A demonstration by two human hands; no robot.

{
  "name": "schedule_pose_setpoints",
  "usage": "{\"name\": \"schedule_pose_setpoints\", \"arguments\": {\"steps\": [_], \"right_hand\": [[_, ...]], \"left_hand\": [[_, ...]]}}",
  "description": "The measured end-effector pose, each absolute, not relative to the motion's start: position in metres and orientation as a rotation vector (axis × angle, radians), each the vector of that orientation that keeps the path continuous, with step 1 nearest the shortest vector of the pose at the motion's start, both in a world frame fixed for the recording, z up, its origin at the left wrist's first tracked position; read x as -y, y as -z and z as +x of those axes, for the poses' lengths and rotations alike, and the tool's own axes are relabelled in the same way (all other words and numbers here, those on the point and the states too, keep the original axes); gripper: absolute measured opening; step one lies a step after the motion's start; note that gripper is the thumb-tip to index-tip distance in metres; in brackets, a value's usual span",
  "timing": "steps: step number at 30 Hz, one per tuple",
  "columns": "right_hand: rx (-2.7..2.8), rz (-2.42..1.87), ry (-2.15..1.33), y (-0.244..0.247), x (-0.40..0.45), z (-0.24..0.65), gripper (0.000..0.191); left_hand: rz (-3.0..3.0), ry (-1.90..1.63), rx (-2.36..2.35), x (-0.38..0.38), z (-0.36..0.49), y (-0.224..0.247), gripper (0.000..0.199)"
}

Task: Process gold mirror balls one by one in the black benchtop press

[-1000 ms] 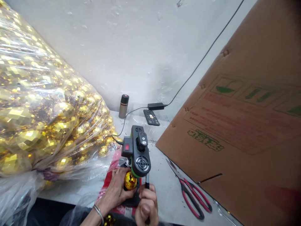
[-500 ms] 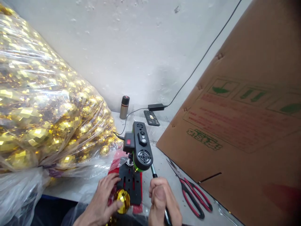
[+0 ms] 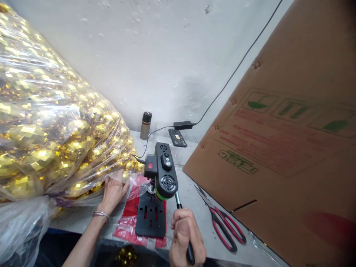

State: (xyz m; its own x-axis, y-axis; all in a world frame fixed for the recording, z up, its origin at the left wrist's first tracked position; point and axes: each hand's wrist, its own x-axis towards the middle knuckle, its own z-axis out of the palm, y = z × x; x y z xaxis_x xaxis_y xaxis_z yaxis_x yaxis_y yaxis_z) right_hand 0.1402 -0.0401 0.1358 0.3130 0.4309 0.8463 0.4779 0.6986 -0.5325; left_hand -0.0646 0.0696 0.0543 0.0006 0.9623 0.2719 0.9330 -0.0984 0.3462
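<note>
My left hand is at the edge of a clear plastic bag full of gold faceted balls. Its thumb stands apart from the stretched fingers, whose tips are partly covered by the film beside a small gold ball. My right hand is closed around the black grip of a lever. The lever joins a small black bench machine with round vents and buttons on top. Below the machine's head, its slotted black base plate bears no ball.
Red plastic sheeting lies beneath the base plate. Scissors with red-and-black handles lie to the right, by a large cardboard box. A bottle, power adapter and phone-like slab are near the wall. Gold pieces show below the table edge.
My left hand has let go of the gold ball at the base plate and moved up and left to the bag. The ball has left the plate. My right hand still grips the lever.
</note>
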Motion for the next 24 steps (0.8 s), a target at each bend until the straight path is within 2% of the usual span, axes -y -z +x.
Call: {"name": "schedule_pose_setpoints", "arguments": {"steps": [5, 9, 14, 18, 21, 24], "right_hand": [[1.293, -0.864, 0.036, -0.135, 0.040, 0.140, 0.035], [1.302, -0.854, -0.008, -0.131, 0.042, 0.141, 0.033], [1.346, -0.847, -0.063, -0.128, 0.045, 0.147, 0.031], [1.329, -0.854, -0.066, -0.135, 0.044, 0.147, 0.032], [1.297, -0.850, -0.073, -0.144, 0.041, 0.147, 0.033], [1.315, -0.843, -0.065, -0.154, 0.039, 0.148, 0.033]], "left_hand": [[2.212, -0.653, -1.856, -0.051, -0.063, -0.044, 0.036], [1.997, -0.640, -1.915, -0.039, -0.055, -0.046, 0.037], [1.838, -0.807, -1.872, -0.027, -0.046, -0.058, 0.032], [1.330, -1.166, -1.550, -0.005, -0.031, -0.052, 0.053], [0.982, -1.223, -1.310, 0.009, -0.012, -0.037, 0.066], [0.985, -1.237, -1.328, 0.015, 0.004, -0.023, 0.067]]}}
